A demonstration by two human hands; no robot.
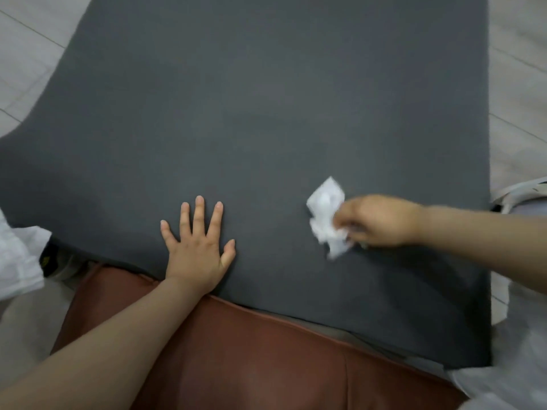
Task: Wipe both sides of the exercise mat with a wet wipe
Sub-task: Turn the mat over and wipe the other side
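Note:
A dark grey exercise mat point(266, 113) fills most of the view, its near end draped over a brown leather seat point(236, 365). My left hand point(198, 250) lies flat on the mat near its near edge, fingers spread, holding nothing. A crumpled white wet wipe point(325, 214) is pinched in my right hand point(379, 221), which comes in from the right and presses the wipe on the mat's surface. The right hand and wipe are blurred.
Pale floor tiles point(518, 84) show along the right and upper left of the mat. White fabric point(17, 255) lies at the left edge beside a dark shoe-like object point(56, 261). Pale cloth point(518, 350) covers the lower right corner.

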